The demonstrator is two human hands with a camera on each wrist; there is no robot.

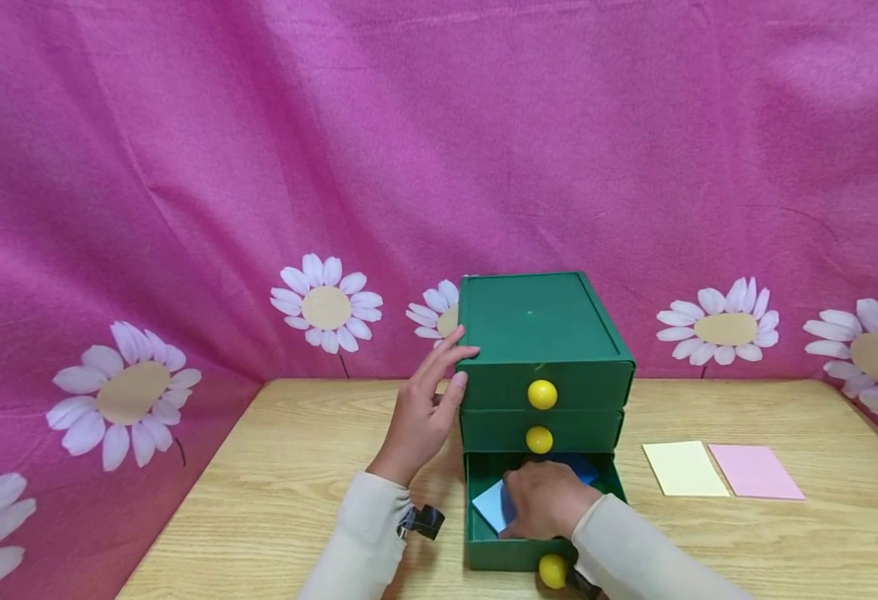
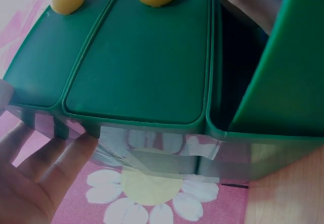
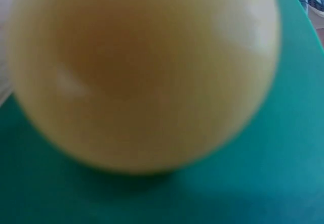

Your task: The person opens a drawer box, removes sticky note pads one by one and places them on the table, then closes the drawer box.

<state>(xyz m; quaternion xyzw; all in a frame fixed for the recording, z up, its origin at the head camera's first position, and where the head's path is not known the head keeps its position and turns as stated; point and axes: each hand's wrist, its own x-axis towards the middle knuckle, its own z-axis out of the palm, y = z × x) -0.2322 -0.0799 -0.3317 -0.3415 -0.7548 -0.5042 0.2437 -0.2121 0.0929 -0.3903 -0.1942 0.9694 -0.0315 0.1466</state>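
A green drawer unit (image 1: 532, 321) with round yellow knobs stands on the table, its bottom drawer (image 1: 502, 554) pulled out. My left hand (image 1: 423, 421) rests against the unit's upper left side with fingers extended, and the left wrist view shows those fingers (image 2: 71, 163) at its side. Down inside the open drawer, my right hand (image 1: 547, 500) grips a light blue sticky note pad (image 1: 489, 505); its fingertips are partly hidden. A darker blue pad (image 1: 583, 468) lies behind that hand. One yellow knob (image 3: 142, 77) fills most of the right wrist view.
To the right of the unit, a pale yellow pad (image 1: 684, 469) and a pink pad (image 1: 757, 472) lie side by side on the wooden table (image 1: 273, 492). A pink cloth (image 1: 544, 150) with daisies hangs behind and at the sides.
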